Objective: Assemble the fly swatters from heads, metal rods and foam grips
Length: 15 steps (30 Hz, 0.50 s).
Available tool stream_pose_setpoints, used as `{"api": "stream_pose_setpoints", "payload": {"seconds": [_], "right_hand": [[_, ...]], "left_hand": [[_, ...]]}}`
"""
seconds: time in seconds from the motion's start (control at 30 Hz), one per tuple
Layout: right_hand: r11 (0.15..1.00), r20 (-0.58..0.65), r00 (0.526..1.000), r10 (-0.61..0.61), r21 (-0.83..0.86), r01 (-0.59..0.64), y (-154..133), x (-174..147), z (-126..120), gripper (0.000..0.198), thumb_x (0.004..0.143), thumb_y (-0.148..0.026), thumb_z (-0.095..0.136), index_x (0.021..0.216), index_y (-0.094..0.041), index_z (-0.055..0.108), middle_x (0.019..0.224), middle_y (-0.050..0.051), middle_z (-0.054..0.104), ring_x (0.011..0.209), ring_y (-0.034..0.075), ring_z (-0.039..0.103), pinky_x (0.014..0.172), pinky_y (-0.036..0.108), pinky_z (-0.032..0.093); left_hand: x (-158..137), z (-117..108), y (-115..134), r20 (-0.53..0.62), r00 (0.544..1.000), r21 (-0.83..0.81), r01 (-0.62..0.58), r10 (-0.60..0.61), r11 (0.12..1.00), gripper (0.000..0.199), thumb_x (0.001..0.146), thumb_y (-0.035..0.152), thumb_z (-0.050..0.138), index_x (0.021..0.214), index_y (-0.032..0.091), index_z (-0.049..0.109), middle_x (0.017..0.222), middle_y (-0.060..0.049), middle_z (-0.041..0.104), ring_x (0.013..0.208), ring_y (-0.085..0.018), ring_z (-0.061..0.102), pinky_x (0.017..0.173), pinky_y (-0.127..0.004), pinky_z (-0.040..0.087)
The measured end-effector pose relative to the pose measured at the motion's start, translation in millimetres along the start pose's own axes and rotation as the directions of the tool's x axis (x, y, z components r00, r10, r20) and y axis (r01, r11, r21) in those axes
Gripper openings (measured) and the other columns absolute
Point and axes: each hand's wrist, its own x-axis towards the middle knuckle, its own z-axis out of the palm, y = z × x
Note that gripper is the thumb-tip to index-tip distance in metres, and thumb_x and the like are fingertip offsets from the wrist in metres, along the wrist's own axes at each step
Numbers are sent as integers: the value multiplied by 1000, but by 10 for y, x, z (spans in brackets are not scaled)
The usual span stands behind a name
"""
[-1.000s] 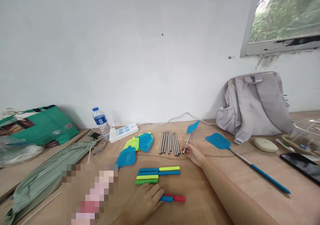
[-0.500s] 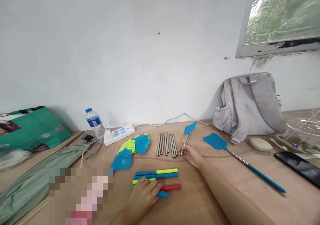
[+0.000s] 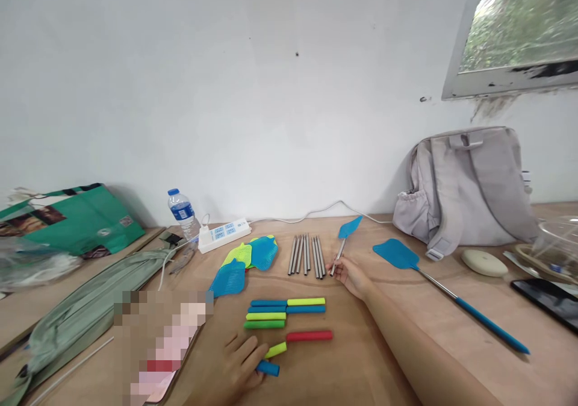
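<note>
My right hand (image 3: 350, 276) pinches the metal rod of a small-looking fly swatter with a blue head (image 3: 350, 227), which stands tilted up. My left hand (image 3: 244, 361) is curled over a blue handle tube (image 3: 269, 368) whose end sticks out; a yellow handle tube (image 3: 276, 350) juts out beside it, partly hidden by the fingers. Beyond lie a red handle tube (image 3: 309, 336), a green one (image 3: 265, 324) and several blue and yellow ones. Metal rods (image 3: 307, 255) lie in a row left of my right hand. Loose blue and yellow swatter heads (image 3: 230, 278) overlap farther left.
A whole blue fly swatter (image 3: 478, 318) lies at the right, near a phone (image 3: 546, 300) and a pale oval case (image 3: 484, 262). A grey backpack (image 3: 474, 183), power strip (image 3: 224, 235) and water bottle (image 3: 182, 210) stand along the wall. A pinkish phone-like object (image 3: 174, 358) lies at left.
My left hand has drawn back toward me and left, bringing the blue handle tube with it and uncovering the green and yellow tubes. My right hand still holds the swatter. The view has shifted slightly.
</note>
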Motion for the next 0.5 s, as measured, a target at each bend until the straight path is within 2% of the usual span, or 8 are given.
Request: {"api": "stream_pose_setpoints", "payload": {"seconds": [0.13,0.3,0.5], "right_hand": [[1000,-6,1000,-4,6,4,-3,-12,7,8,57,-18,56,61,-20,49,60,0,66,54,12,58,53,23,40],[1000,-18,1000,-6,7,6,0,-17,13,7,57,-18,55,61,-20,49,58,-1,65,54,12,58,53,23,40],[1000,-21,1000,-9,8,9,13,-9,9,7,58,-17,55,61,-21,49,59,0,65,54,13,58,54,24,41]], "left_hand": [[-45,-24,-71,118,992,-11,42,-40,999,13,84,24,45,95,24,52,75,4,62,64,-13,58,65,-26,38],[-60,57,-143,183,982,8,49,-50,999,15,83,22,47,96,24,52,75,4,61,64,-14,58,64,-25,40],[-43,81,-219,253,964,44,67,-76,997,16,81,23,51,98,24,53,82,2,64,74,-16,60,71,-28,41]]}}
